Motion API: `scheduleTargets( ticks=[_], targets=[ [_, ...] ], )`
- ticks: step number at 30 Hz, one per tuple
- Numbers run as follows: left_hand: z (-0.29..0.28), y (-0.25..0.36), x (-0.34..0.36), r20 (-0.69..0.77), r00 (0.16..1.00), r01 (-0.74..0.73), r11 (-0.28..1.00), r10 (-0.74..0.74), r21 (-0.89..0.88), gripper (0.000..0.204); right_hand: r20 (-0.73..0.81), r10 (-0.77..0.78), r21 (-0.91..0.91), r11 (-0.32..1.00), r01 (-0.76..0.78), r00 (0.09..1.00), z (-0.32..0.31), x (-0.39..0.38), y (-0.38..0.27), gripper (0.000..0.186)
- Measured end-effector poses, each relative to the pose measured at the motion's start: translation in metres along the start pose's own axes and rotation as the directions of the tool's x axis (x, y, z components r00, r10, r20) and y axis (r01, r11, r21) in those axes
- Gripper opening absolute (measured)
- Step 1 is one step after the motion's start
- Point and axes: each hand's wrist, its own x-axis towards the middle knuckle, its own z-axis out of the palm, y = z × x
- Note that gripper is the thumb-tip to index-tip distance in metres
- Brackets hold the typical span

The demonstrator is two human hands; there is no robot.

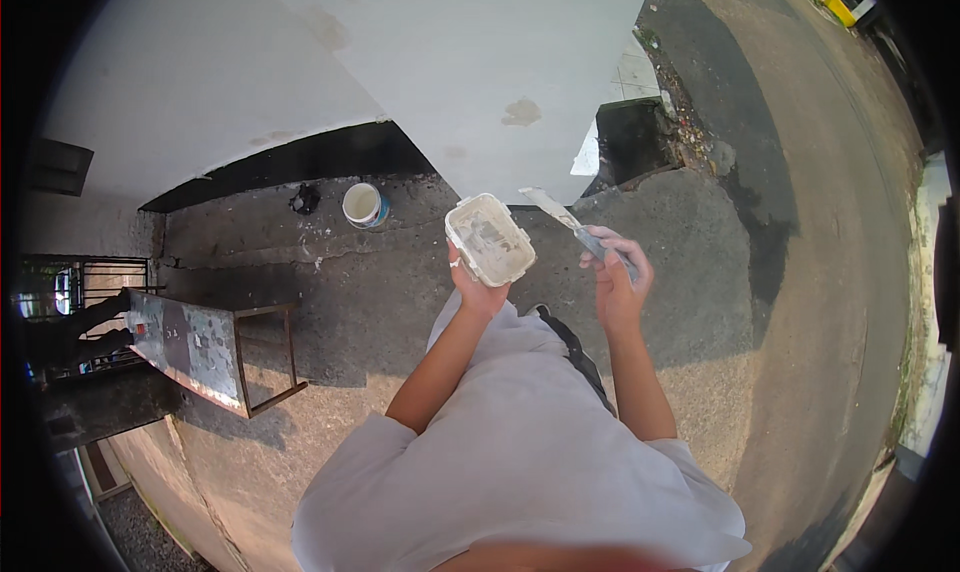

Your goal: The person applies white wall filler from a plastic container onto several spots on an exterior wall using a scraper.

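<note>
My left hand [478, 284] is closed around the near side of a whitish rectangular plastic container [490, 240]. Pale paste coats the container's inside, with a greyer patch on its bottom. In my right hand [618, 270] is a putty knife [552, 209], gripped by its grey handle. Its blade points up and to the left, smeared with white paste, just right of the container and apart from it. White residue marks the fingers of my right hand.
Ahead stands a white wall [450, 62] with brownish patches and a dark band at its foot. A white bucket [364, 205] and a black crumpled bag [304, 199] sit on the concrete. A worn metal-framed table [190, 350] stands left. At right is a dark hole [635, 140] beside rubble.
</note>
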Motion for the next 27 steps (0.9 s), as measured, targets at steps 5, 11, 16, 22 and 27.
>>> scheduleTargets(
  ticks=[5,11,16,22,27],
  targets=[
    [-0.013,0.028,0.011,-0.017,0.995,-0.095,0.995,0.095,0.01,0.071,-0.085,0.133,0.115,0.986,-0.123,0.988,0.016,0.066,0.041,0.016],
    [-0.017,0.063,0.024,-0.025,0.987,-0.158,0.987,0.158,0.004,0.07,-0.184,0.127,-0.126,0.981,-0.151,0.975,0.018,0.148,0.086,0.018],
    [-0.023,0.092,0.032,-0.003,0.993,-0.122,0.992,0.122,0.014,0.07,-0.182,0.079,-0.333,0.933,-0.137,0.98,0.024,0.189,0.09,0.016],
    [-0.02,0.123,0.061,0.002,0.996,-0.09,0.995,0.091,0.036,0.069,-0.266,0.013,-0.36,0.926,-0.112,0.964,0.027,0.209,0.076,0.015],
    [-0.022,0.143,0.075,-0.027,0.996,-0.086,0.995,0.087,0.042,0.07,-0.285,-0.044,-0.439,0.894,-0.089,0.958,0.019,0.187,0.059,0.014]
  ],
)
